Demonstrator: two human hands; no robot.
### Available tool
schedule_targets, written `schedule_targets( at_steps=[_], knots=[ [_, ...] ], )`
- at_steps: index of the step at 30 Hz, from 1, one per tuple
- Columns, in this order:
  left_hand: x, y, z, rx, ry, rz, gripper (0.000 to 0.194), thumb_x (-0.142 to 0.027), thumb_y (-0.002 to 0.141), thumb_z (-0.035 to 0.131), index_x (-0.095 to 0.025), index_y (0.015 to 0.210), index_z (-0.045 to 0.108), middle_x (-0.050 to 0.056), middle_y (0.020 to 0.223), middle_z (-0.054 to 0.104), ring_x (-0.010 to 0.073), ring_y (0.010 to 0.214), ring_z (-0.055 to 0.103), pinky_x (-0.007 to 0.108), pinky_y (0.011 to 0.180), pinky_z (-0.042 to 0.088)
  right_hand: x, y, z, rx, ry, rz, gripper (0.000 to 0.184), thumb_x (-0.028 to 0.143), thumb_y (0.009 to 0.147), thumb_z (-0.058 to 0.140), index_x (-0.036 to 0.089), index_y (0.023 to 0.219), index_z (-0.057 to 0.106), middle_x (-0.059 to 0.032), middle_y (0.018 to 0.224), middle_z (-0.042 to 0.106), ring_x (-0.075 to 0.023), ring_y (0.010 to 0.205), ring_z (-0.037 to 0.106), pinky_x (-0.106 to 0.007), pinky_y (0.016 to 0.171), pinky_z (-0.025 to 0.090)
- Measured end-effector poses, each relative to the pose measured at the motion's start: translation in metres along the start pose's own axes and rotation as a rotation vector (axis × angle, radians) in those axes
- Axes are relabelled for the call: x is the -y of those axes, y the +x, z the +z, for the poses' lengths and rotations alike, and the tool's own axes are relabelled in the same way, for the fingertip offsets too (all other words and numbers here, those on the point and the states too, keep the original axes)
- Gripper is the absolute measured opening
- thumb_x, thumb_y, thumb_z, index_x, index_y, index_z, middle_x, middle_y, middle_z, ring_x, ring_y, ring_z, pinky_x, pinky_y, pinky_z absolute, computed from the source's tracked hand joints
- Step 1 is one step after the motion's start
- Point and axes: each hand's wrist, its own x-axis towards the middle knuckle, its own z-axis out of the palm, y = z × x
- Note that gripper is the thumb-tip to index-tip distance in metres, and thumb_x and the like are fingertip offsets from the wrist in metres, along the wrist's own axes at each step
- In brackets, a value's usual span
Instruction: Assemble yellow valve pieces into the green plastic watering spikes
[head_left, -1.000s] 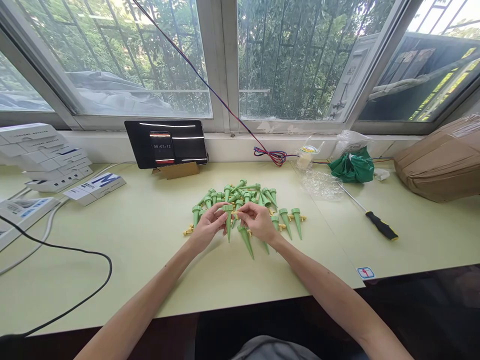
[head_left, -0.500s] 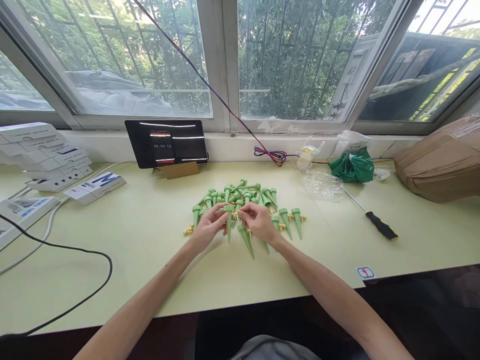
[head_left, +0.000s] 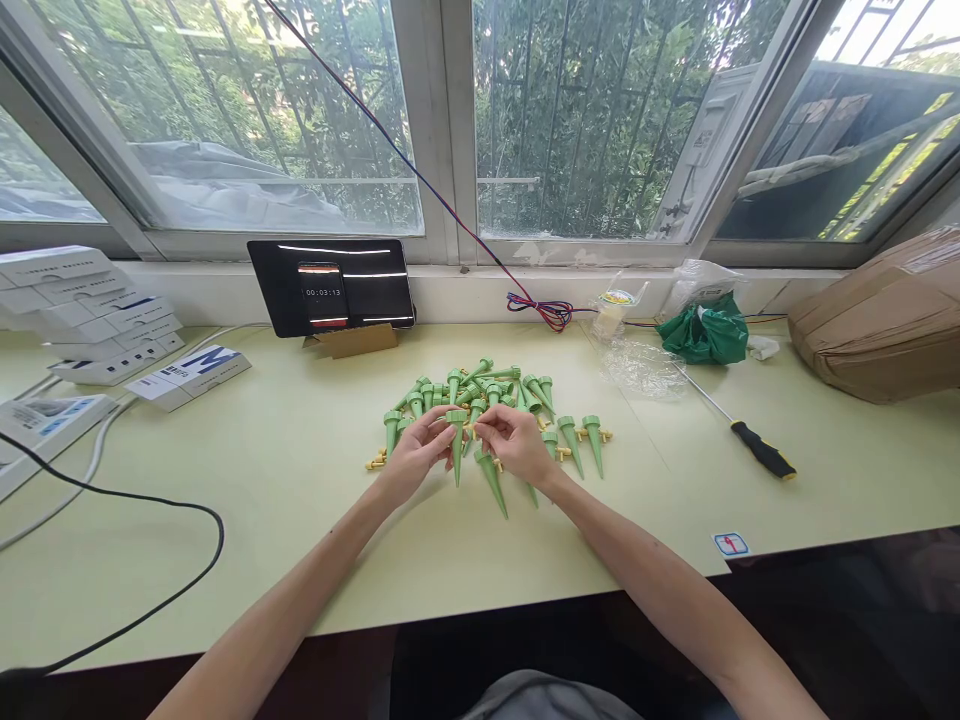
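Note:
My left hand (head_left: 415, 458) is closed round a green plant watering spike (head_left: 457, 455), its wide cap up and its tip pointing down. On the right of that spike, my right hand (head_left: 514, 443) pinches a small yellow valve (head_left: 472, 432) close to the spike's cap. Fingers partly hide the valve, and I cannot tell how far it sits in the spike. Behind both hands lies a pile of similar green spikes (head_left: 480, 380), with yellow valves among them. One loose spike (head_left: 491, 487) lies just below my right hand, and several more (head_left: 592, 445) lie to its right.
At the back left a tablet (head_left: 360, 285) leans on a cardboard stand, near a stack of white boxes (head_left: 67, 310). A screwdriver (head_left: 763, 452), a green bag (head_left: 705, 332) and a brown package (head_left: 877, 320) are on the right. A black cable (head_left: 187, 505) crosses the left side.
Hardly anything differs. Both hands keep their place at the spike, and the timer on the screen has advanced by one second.

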Motion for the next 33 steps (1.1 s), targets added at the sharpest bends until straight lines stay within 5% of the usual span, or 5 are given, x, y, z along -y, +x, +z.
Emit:
schedule_targets(
  at_steps=[15,33],
  knots=[
    [0.0001,0.0003,0.0005,-0.027,0.003,0.019,0.034,-0.038,0.089,0.065,-0.023,0.119,0.058,-0.002,0.074,0.056,0.0104,0.057,0.049,0.024,0.052,0.043,0.0012,-0.0011,0.0008,0.035,0.009,0.054,0.028,0.047,0.090,0.058,0.020,0.085,0.063,0.0018,0.061,0.059,-0.0141,0.049,0.059,-0.025,0.050,0.047],
    [-0.0026,-0.0006,0.0031,-0.022,-0.030,0.020,0.039,-0.039,0.087,0.067,-0.022,0.122,0.058,-0.003,0.070,0.051,0.0101,0.057,0.046,0.023,0.051,0.043,0.0004,-0.0026,-0.0013,0.054,-0.098,0.018,0.039,0.051,0.092,0.055,0.020,0.069,0.060,0.0023,0.053,0.053,-0.0123,0.043,0.049,-0.026,0.047,0.040]
  ],
)
